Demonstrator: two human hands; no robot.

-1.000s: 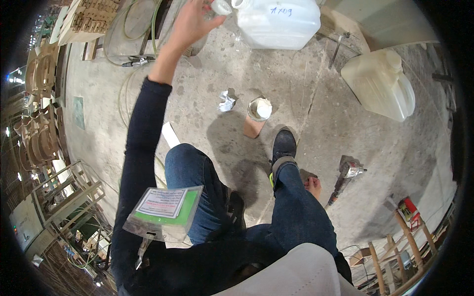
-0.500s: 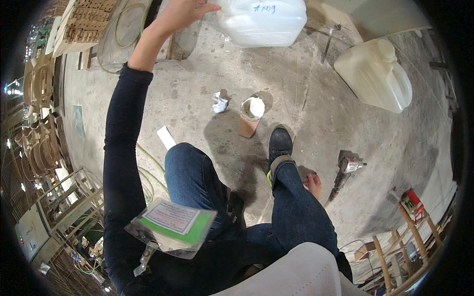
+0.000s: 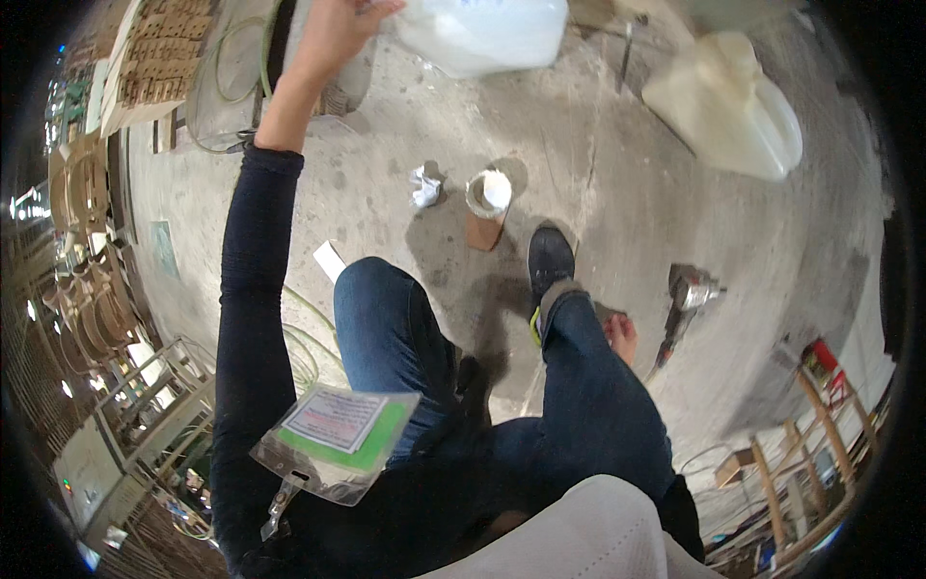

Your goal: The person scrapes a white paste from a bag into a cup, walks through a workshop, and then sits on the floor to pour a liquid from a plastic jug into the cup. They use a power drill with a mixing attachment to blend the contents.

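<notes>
My left hand (image 3: 340, 34) is stretched far forward to the top edge of the picture. Its thumb points right, at the left side of a translucent white plastic jug (image 3: 487, 34); the other fingers are cut off, so a grip cannot be made out. Beside my right shin, my right hand (image 3: 621, 338) hangs low with curled fingers, partly covered by the leg. Whatever it may hold is hidden. Between my feet and the jug, an open tub with white contents (image 3: 491, 193) rests by a brown piece (image 3: 483, 233). Crumpled white paper (image 3: 424, 186) lies left of it.
A second plastic jug (image 3: 728, 108) lies at the far right. A pneumatic-looking power tool (image 3: 691, 293) is on the concrete floor right of my right hand. Wooden frame pieces (image 3: 772, 492) stand lower right, stacked wooden parts (image 3: 159, 63) upper left. A green hose (image 3: 307, 307) runs beside my left knee.
My view has shifted, so the floor things sit higher in the picture. The white jug by my left hand appears moved leftward. My right hand stays beside the shin, fingers still curled.
</notes>
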